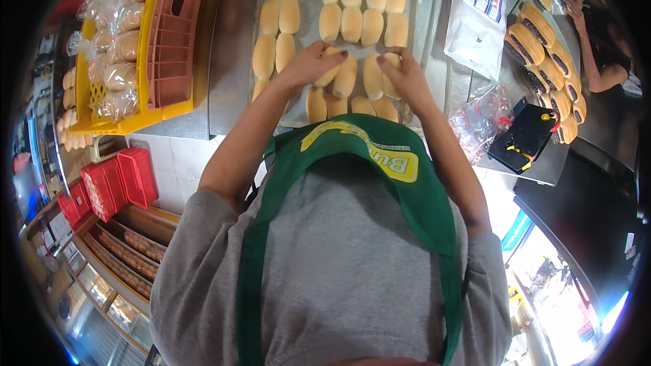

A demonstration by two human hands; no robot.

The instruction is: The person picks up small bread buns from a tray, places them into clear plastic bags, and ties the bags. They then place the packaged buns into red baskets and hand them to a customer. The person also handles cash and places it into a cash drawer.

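Golden elongated bread rolls (330,22) lie in rows on a metal baking tray (308,17) in front of me. My left hand (308,66) is closed around a pair of rolls (345,78), its thumb across the top of one. Beside it, my right hand (405,78) grips another pair of rolls (373,76) from their right side, thumb on top. The far fingers of both hands are partly hidden by the bread. Closer to my apron, more rolls (317,104) sit on the near end of the tray.
On the left stands a yellow crate (144,47) of bagged bread beside a brown crate (178,34). To the right are a white plastic package (477,20), crumpled clear plastic (480,118), a black tray (521,137) and dark-filled rolls (544,68). Another person's arm (587,47) reaches in there.
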